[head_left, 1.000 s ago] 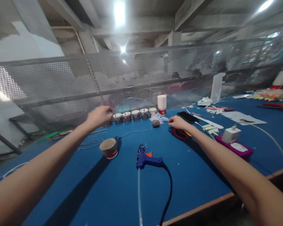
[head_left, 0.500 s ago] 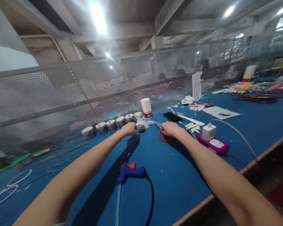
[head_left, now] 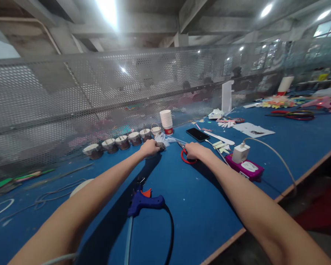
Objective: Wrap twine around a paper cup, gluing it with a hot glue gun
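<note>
My left hand [head_left: 149, 148] is closed at the far side of the blue table, its fingers round the near end of a small dark brown ball [head_left: 161, 146] whose material I cannot make out. Crumpled clear plastic [head_left: 163, 138] lies just behind it. To the right, my right hand [head_left: 193, 151] has its fingers closed on a pair of scissors [head_left: 187, 160] with red handles. The blades point away and to the left, flat near the tabletop. Between my forearms rests a blue glue gun [head_left: 145, 202] with an orange trigger and a glue stick out of its back.
Several small dark cups [head_left: 122, 142] with pale rims stand in a row before the mesh partition [head_left: 110, 95]. Beside them is a stack of paper cups [head_left: 166, 119]. A black phone [head_left: 198, 134] and a purple power strip [head_left: 245, 167] with a white plug lie right.
My left hand has moved onto the brown ball, which lay beside it before. My right hand stays at the scissors. The whole view has shifted slightly.
</note>
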The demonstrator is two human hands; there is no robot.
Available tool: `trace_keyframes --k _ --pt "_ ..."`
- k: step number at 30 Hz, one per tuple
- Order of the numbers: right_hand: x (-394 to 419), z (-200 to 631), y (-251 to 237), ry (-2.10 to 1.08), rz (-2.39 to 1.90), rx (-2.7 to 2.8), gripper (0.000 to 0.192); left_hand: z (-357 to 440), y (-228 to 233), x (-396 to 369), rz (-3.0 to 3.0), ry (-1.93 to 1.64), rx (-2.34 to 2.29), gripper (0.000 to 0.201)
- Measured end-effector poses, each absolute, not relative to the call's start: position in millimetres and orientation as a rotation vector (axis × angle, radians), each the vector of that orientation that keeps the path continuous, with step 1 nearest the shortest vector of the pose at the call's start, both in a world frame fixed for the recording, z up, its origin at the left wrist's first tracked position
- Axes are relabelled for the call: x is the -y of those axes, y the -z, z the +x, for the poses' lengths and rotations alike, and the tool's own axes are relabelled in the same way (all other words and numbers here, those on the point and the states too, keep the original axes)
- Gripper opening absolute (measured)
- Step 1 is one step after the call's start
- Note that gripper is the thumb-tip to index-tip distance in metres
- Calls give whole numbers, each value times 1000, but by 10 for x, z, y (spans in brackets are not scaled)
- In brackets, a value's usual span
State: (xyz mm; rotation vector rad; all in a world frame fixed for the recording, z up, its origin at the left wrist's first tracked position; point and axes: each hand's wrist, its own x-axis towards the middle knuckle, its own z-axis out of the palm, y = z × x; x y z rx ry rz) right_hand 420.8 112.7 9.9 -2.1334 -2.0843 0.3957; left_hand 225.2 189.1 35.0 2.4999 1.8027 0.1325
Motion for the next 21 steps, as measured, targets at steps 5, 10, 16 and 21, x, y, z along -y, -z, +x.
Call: trace_keyframes --k 5,10,16,21 --pt "-1098 4212 -118 -396 -2135 1989 38 2173 -415 -1874 2387 -168 -1812 25" --pt "-1080 4250 -178 -388 -2155 1890 49 2195 -308 -1862 2331 -178 -1882 21" --pt "-1082 4305 -265 -384 -2138 1826 48 2223 -221 -1869 2255 -325 -1803 8" --pt "-1085 4390 -331 -371 -2040 1785 52 2136 -334 -1919 2074 -582 -1668 23"
